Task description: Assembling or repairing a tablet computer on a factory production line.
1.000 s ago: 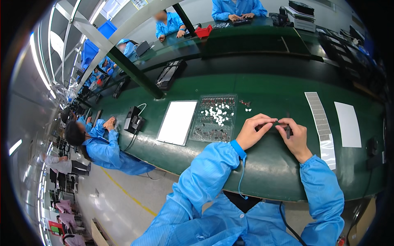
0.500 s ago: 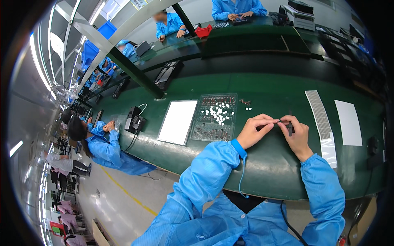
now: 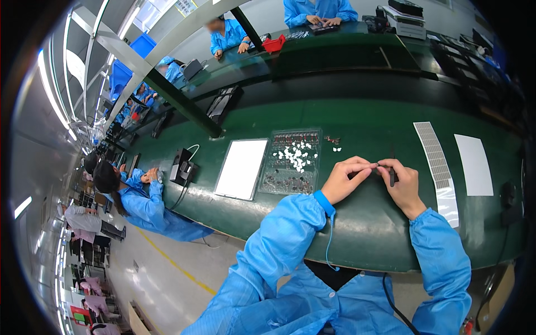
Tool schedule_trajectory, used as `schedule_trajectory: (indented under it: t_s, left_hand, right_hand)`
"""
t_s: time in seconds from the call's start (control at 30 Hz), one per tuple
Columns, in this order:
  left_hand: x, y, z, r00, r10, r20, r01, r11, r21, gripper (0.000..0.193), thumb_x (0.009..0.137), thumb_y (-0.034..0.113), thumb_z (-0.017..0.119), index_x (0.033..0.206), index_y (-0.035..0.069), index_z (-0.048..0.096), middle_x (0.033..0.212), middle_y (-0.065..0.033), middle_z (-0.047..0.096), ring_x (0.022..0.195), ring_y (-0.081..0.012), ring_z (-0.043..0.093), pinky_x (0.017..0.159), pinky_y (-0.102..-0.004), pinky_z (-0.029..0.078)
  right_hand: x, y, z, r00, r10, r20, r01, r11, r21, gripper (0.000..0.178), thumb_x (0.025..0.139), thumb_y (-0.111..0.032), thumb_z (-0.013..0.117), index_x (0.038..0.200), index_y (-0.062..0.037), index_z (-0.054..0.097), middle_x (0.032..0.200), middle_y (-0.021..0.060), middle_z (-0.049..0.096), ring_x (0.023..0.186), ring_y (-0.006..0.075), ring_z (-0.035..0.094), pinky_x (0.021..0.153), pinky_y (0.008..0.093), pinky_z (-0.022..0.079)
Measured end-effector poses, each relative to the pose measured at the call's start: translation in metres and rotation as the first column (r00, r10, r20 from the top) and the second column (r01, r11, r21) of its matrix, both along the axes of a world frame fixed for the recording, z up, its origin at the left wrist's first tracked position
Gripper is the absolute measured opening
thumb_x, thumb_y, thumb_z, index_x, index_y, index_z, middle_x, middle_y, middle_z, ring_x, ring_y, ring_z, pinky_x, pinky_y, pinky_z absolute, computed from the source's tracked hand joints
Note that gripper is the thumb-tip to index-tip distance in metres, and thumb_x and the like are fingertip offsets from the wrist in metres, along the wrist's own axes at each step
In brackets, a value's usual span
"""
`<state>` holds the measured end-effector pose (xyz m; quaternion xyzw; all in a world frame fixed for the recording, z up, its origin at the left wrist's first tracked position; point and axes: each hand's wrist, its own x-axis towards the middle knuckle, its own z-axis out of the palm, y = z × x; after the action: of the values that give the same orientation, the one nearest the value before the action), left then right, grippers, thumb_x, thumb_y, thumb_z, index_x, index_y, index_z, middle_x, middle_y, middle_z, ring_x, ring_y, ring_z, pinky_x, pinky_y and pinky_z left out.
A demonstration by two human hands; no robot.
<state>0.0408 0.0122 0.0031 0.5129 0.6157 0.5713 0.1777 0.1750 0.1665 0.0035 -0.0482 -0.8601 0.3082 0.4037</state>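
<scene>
Pinching a tiny piece (image 3: 376, 165), too small for me to make out, the left hand (image 3: 345, 180) has thumb and fingertips drawn together; the right hand (image 3: 404, 185) meets it there, fingers curled around a slim dark tool (image 3: 392, 177). The piece sits above the green table (image 3: 365, 240), right of a clear tray (image 3: 316, 173).

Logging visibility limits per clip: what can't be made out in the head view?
All in the head view:
Small part: tiny, mostly covered by the left hand and right hand.
Dark slim tool: partly hidden by the right hand.
Dark pieces in the clear tray: too small to identify.
</scene>
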Motion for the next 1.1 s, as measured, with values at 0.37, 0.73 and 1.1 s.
schedule_trajectory:
  t_s: [0.37,0.73,1.1]
  left_hand:
    - [-0.0006,0.0023,-0.0015,1.0,-0.001,-0.002,0.001,1.0,0.018,0.024,0.097,0.009,0.064,0.119,0.004,0.072,0.101,-0.0058,0.067,0.081,-0.0109,0.059,0.074,-0.025,0.05]
    - [0.001,0.0012,0.0009,0.997,0.014,-0.073,-0.014,1.0,0.002,0.024,0.096,0.008,0.064,0.117,0.005,0.073,0.102,-0.0075,0.069,0.091,-0.0154,0.064,0.082,-0.0273,0.051]
    - [0.0012,0.0,-0.0003,0.999,0.013,-0.038,-0.015,0.999,-0.043,0.022,0.096,0.009,0.064,0.116,0.003,0.073,0.103,-0.008,0.069,0.092,-0.0166,0.065,0.082,-0.0281,0.051]
  right_hand:
    - [-0.0008,0.0023,-0.0026,0.999,0.015,0.032,-0.014,1.0,-0.016,0.013,0.088,-0.008,0.074,0.099,-0.0055,0.068,0.073,0.0091,0.072,0.068,0.0234,0.074,0.056,0.0298,0.054]
    - [-0.0001,0.0008,0.0032,0.999,0.03,0.021,-0.029,0.999,-0.028,0.007,0.092,-0.007,0.068,0.099,-0.0046,0.067,0.076,0.01,0.073,0.07,0.0231,0.075,0.057,0.0302,0.056]
    - [0.0005,0.0001,0.0019,0.999,0.048,0.008,-0.049,0.999,0.016,0.009,0.091,-0.007,0.07,0.099,-0.0059,0.068,0.076,0.0086,0.073,0.069,0.0222,0.074,0.058,0.0295,0.055]
